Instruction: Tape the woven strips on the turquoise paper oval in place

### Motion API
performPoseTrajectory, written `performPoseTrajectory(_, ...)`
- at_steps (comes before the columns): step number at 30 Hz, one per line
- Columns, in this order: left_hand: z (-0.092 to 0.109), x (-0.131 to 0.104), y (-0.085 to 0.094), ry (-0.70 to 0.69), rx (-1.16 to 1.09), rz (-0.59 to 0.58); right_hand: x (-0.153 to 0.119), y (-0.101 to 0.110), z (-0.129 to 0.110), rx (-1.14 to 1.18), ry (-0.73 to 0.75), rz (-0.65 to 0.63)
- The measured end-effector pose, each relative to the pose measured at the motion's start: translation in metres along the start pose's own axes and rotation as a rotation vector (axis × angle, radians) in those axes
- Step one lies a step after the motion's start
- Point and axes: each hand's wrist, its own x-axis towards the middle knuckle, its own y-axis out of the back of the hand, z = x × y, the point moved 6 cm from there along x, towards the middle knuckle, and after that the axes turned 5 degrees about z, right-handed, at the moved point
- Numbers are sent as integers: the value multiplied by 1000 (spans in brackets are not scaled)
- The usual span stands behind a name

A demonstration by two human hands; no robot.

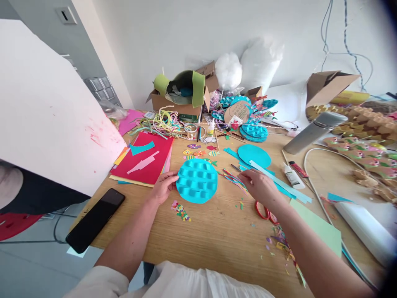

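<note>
Against a pale wall (173,33), cluttered with craft supplies along its far side, stands a wooden table (211,236). My left hand (164,186) has the edge of a blue disc (197,181) pinched between thumb and fingers; rows of raised paper loops cover its face, and it sits in front of me, near the middle of the table. My right hand (259,186) is apart from it, fingers bunched beside a bunch of thin coloured strips (231,181); I cannot tell whether they grasp anything. Beyond the hand lies a plain blue circle (254,155), and red-handled scissors (262,210) rest partly beneath my right forearm. Small paper fish (194,146) lie just past the disc, colourful confetti (181,211) on the near side, and red paper (142,165) and a black phone (95,219) to the left.
</note>
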Motion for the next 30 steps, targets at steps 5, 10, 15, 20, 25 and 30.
performPoseTrajectory(5,-3,-2,-4,55,1,-57,-11,-24,-47,842,-195,-242)
performPoseTrajectory(10,-4,-5,-8,77,18,-100,-18,-32,-66,1087,-228,-237)
performPoseTrajectory(15,-5,-6,-10,79,41,-120,-24,-39,-62,1128,-250,-229)
performPoseTrajectory(20,-8,-4,-5,67,128,-71,-30,-47,-61,1070,-234,-245)
performPoseTrajectory(25,-8,-4,-5,54,192,-85,-33,-50,-63,1024,-202,-241)
performPoseTrajectory(30,-5,-6,-9,21,232,-112,-35,-51,-67,982,-205,-185)
